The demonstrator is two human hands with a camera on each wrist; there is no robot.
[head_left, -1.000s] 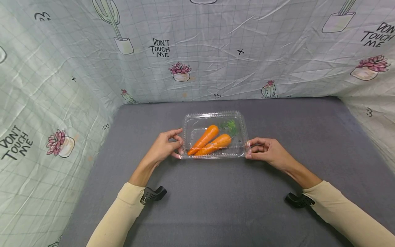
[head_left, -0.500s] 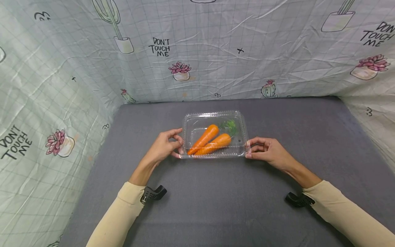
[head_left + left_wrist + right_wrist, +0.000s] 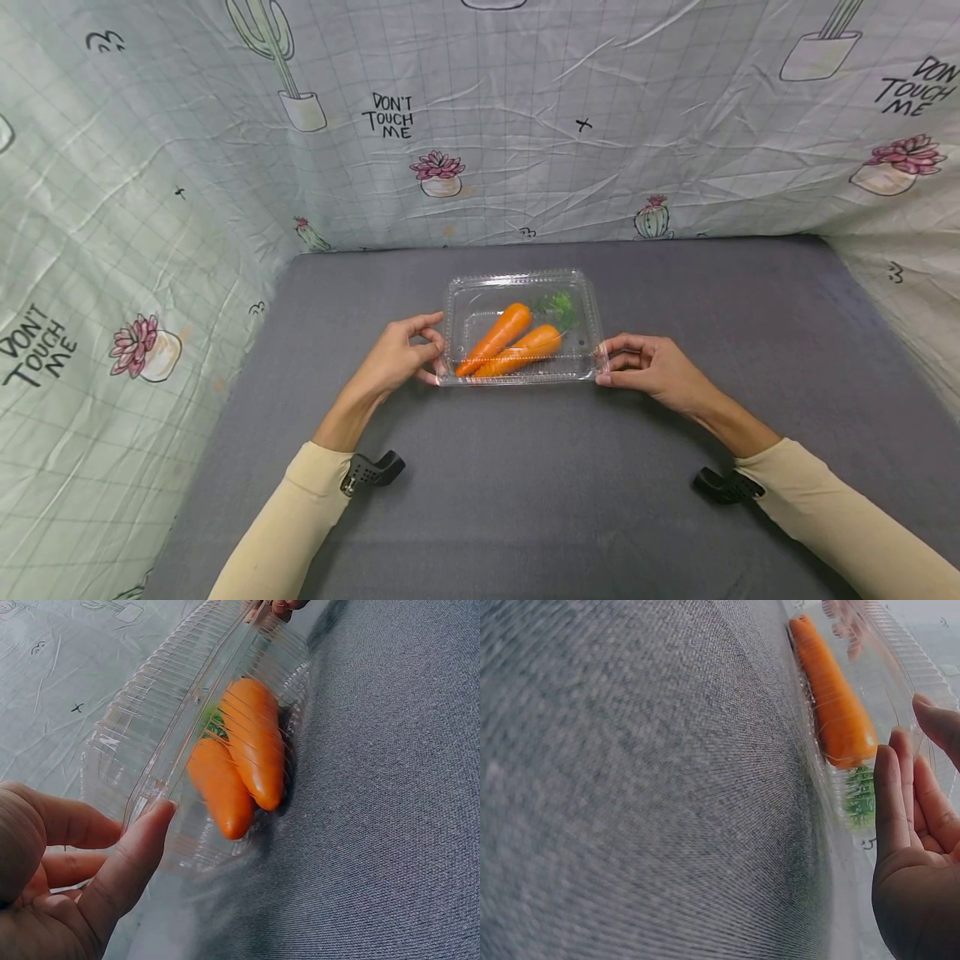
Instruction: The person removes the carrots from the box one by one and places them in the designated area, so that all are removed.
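Note:
A clear plastic clamshell container (image 3: 487, 283) with a ribbed rim sits mid-table in the head view, its lid down. Inside lie two orange carrots (image 3: 495, 339) side by side, with green leafy tops (image 3: 558, 307) toward the far right. My left hand (image 3: 401, 354) pinches the near left corner of the rim; the left wrist view shows the thumb (image 3: 139, 851) against one side and a finger against the other. At the near right corner, my right hand (image 3: 648, 367) pinches the rim too, with fingertips (image 3: 887, 761) and thumb on either side in the right wrist view.
A dark grey cloth (image 3: 517, 492) covers the table. Pale fabric (image 3: 525, 150) printed with cactus drawings hangs at the back and on both sides. Each forearm wears a black wrist mount (image 3: 375, 468) over a cream sleeve (image 3: 281, 525).

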